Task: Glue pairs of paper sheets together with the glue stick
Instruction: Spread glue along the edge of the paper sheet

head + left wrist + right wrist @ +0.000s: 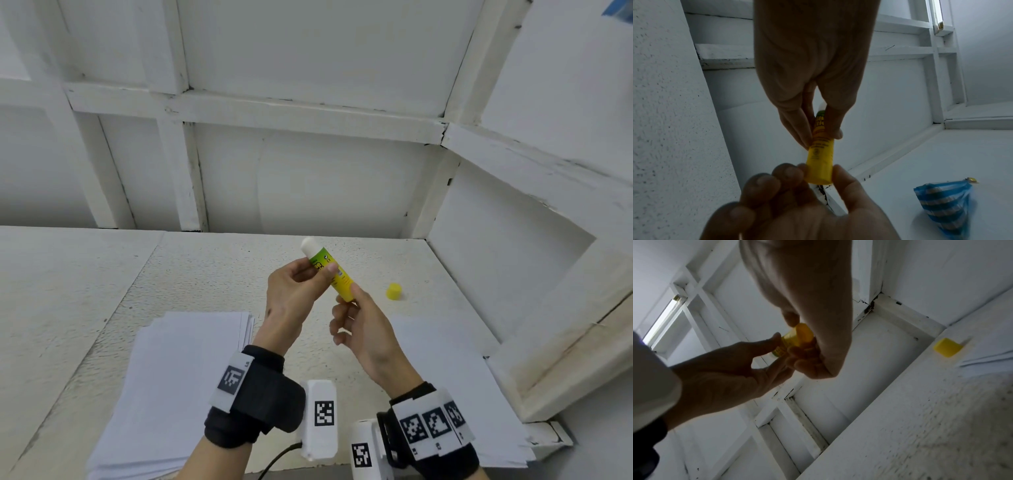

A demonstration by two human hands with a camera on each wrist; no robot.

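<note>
**Winding the glue up before we spread it**

We have the glue stick (330, 270) in the air above the table (212, 260), uncapped, its white glue end pointing up and away. Our left hand (294, 294) pinches the upper barrel between thumb and fingers; our right hand (356, 325) has thumb and fingertips closed around the yellow base, the other fingers curled loosely.

We judge this to be the step of twisting the base to raise the glue. To do it well, we hold the barrel steady with the left and turn only the base with the right, and we raise only a short length of glue, as a long column could snap or smear.

The yellow cap (394, 291) stands on the table to the right, far of the single sheet (455, 377) at near right. The paper stack (178, 370) lies at near left. Nothing blocks either; the wrist cable (279, 457) trails near the stack's edge. In the left wrist view a blue checked bag (943, 206) hangs out of the way.
</note>
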